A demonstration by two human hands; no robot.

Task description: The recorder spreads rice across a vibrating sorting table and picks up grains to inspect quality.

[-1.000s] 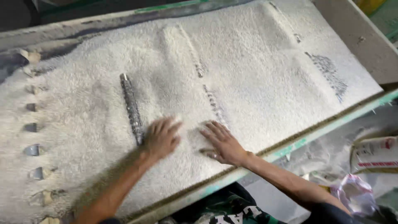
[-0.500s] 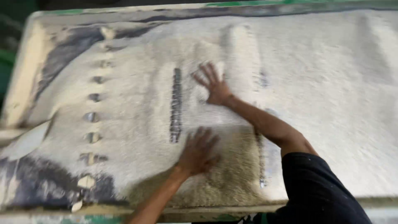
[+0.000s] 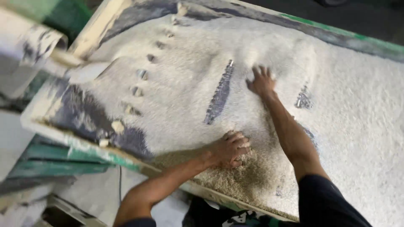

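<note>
A wide flat tray [image 3: 59,130] with a pale, green-edged rim is covered in a layer of white rice grains [image 3: 185,84]. My left hand [image 3: 229,149] rests on the grains near the front edge, its fingers curled into a darker, husky patch [image 3: 240,176]. Reaching farther in, my right hand [image 3: 261,80] lies flat with fingers spread on the grains. Between the hands a bare strip of perforated metal [image 3: 219,94] shows through the rice.
A row of small raised tabs [image 3: 141,75] runs along the left part of the tray. Bare dark metal [image 3: 80,113] shows at the left corner. A second bare patch [image 3: 303,100] lies right of my right hand. Green frame parts [image 3: 50,162] sit below the rim.
The camera has swung, so the tray looks tilted. My right hand stays stretched out on the far grains. My left hand has curled its fingers into the husky patch near the front edge.
</note>
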